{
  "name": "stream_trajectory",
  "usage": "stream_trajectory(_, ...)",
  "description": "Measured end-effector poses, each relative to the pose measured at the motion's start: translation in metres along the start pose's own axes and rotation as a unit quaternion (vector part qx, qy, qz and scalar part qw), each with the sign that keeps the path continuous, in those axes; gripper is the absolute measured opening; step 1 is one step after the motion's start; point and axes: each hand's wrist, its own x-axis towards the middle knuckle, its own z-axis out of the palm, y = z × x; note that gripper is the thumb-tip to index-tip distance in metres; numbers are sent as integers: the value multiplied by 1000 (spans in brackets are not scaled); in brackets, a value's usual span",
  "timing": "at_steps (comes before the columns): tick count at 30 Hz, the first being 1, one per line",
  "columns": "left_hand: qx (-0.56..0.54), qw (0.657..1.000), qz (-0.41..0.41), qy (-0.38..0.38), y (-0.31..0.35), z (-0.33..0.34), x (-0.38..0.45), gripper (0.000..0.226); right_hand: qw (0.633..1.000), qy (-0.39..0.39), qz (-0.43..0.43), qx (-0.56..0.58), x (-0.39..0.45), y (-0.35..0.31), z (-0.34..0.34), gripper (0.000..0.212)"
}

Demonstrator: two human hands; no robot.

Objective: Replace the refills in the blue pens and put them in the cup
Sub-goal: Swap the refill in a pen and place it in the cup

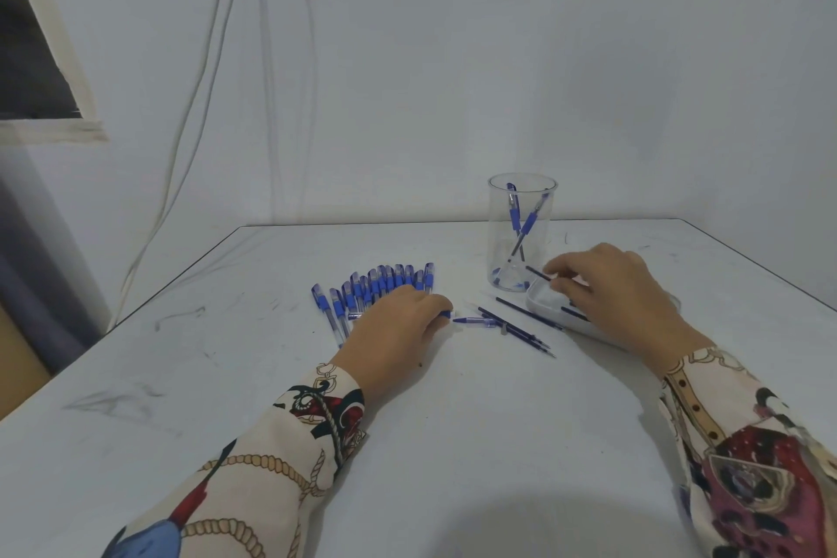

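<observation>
**Refill pinched over the tray, pen barrel under the other hand**

The chief risk at this moment lay with the right hand [607,285]. It pinched a thin dark refill [538,273] near one end, so the long free end pointed toward the clear cup [521,231], which stood just beside the white tray [543,301]. A careless swing could have knocked the cup, which already held two blue pens [521,224] leaning crosswise, and tipped it. The refill is slim and smooth by the look of it, so a loose pinch might also have let it drop among the loose refills [516,324] lying on the table [407,421] between the hands, where new and used ones could be confused.

The right hand's thumb and fingers were closed together on the refill, above the near-left corner of the tray; more refills appeared to lie in the tray under the palm.

The left hand [394,326] rested palm down on the table, fingers curled over something blue at its fingertips, seemingly a pen part; how firmly it gripped could not be told. A short blue piece [473,322] lay just beyond those fingers. Behind the left hand, a row of blue pens [385,281] lay side by side, partly covered by it, waiting for their turn.
</observation>
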Motion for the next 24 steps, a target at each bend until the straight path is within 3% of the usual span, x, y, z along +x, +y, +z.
stream_trajectory(8,-5,1000,1,15,0,-1,2,25,994,-37,-105,-7,-6,-29,18,17)
stream_trajectory(24,-3,999,3,39,0,2,2,24,995,-47,-83,-25,-7,-26,14,20)
